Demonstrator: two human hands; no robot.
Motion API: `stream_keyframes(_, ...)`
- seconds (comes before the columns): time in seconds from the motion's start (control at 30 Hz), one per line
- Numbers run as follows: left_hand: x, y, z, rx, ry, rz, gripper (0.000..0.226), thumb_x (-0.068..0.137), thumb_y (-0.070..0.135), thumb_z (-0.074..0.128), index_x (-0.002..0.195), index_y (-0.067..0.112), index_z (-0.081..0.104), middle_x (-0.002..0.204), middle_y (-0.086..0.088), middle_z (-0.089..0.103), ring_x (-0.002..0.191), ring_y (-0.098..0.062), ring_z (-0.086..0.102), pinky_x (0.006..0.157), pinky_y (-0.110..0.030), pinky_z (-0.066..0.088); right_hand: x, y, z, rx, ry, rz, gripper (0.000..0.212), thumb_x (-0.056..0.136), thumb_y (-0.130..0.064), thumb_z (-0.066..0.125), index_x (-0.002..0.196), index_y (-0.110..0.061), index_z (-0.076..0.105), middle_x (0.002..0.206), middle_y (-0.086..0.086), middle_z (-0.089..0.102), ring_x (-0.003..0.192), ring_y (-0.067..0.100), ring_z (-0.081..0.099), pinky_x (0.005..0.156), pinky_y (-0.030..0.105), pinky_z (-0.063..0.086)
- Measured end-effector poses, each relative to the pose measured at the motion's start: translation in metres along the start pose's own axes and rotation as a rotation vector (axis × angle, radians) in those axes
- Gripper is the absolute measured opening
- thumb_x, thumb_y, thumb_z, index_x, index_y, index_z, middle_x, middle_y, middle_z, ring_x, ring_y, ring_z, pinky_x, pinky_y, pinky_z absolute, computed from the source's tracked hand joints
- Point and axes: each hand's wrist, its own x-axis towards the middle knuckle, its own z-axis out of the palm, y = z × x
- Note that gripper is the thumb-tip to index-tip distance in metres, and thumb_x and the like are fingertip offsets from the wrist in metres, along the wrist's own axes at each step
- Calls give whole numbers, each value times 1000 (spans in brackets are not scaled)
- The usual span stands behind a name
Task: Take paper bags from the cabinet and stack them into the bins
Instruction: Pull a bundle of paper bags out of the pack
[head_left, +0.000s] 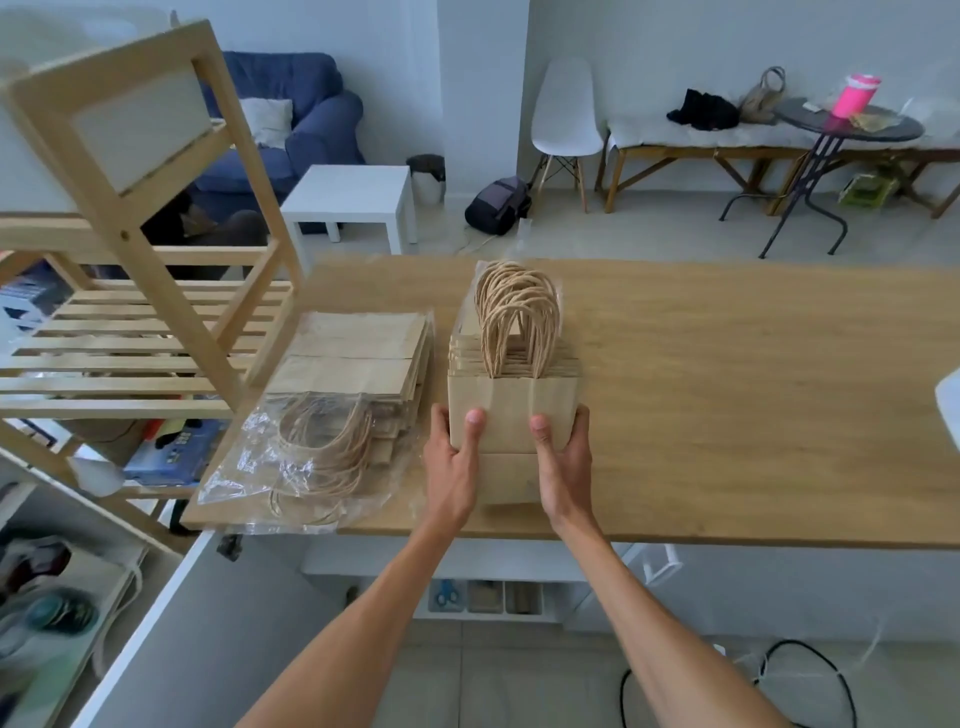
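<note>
A stack of folded brown paper bags (511, 405) with twisted paper handles lies on the wooden table (727, 389), handles pointing away from me. My left hand (454, 462) grips its near left edge, thumb on top. My right hand (563, 462) grips the near right edge the same way. A second stack of paper bags (358, 364), partly inside a clear plastic wrapper (270, 467), lies to the left with its handles toward me. No bin is clearly in view.
A wooden slatted shelf unit (130, 332) stands at the left, touching the table's corner. Behind the table are a white side table (353, 197), a blue sofa, a white chair and a backpack. Cables lie on the floor below.
</note>
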Motion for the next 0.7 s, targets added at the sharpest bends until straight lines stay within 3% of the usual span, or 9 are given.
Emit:
stream_keyframes(0.1, 8, 32, 0, 5, 41, 41, 72, 68, 90, 48, 110, 32, 52, 103, 11, 69, 87, 7, 68, 72, -15, 54, 16, -27, 5, 15, -14, -36, 55, 79, -65, 66, 120, -31, 52, 110, -18, 68, 92, -17, 65, 76, 3, 47)
stream_keyframes(0.17, 15, 57, -4, 0, 51, 71, 72, 73, 82, 52, 117, 24, 52, 104, 10, 69, 90, 5, 68, 72, -14, 54, 28, -48, 11, 17, -20, -58, 53, 79, -65, 67, 119, -33, 55, 108, -19, 70, 92, -14, 66, 79, 8, 51)
stream_keyframes(0.23, 23, 81, -10, -10, 57, 91, 70, 74, 75, 55, 119, 21, 53, 108, 4, 68, 97, -8, 70, 73, -20, 57, 39, -71, 18, 26, -37, -76, 50, 75, -69, 67, 112, -36, 57, 103, -17, 72, 90, -9, 69, 80, 16, 55)
stream_keyframes(0.37, 37, 132, -21, -2, 76, 138, 51, 82, 68, 63, 113, 27, 54, 107, 3, 68, 96, -11, 69, 70, -21, 58, 54, -121, 33, 54, -119, -90, 43, 81, -67, 71, 106, -35, 57, 104, -16, 71, 91, -4, 69, 78, 18, 57)
stream_keyframes(0.5, 52, 171, -34, -8, 121, 147, 42, 91, 46, 62, 118, 14, 53, 104, 2, 66, 88, -4, 66, 60, -12, 54, 75, -160, 42, 60, -361, 38, 69, 76, -78, 66, 125, -31, 58, 117, -7, 72, 104, 10, 71, 83, 28, 58)
stream_keyframes(0.6, 61, 188, -49, -25, 121, 152, 42, 89, 51, 61, 116, 20, 53, 106, 0, 68, 88, -8, 69, 61, -16, 55, 96, -184, 42, 54, -613, 109, 79, 76, -68, 77, 137, -22, 58, 124, 4, 74, 113, 25, 72, 97, 48, 58)
stream_keyframes(0.7, 70, 203, -63, 14, 115, 184, 46, 86, 53, 61, 119, 21, 53, 107, -1, 68, 84, -5, 70, 61, -18, 56, 111, -204, 47, 78, -774, 85, 70, 77, -47, 85, 135, -14, 63, 124, 12, 75, 115, 35, 71, 104, 57, 53)
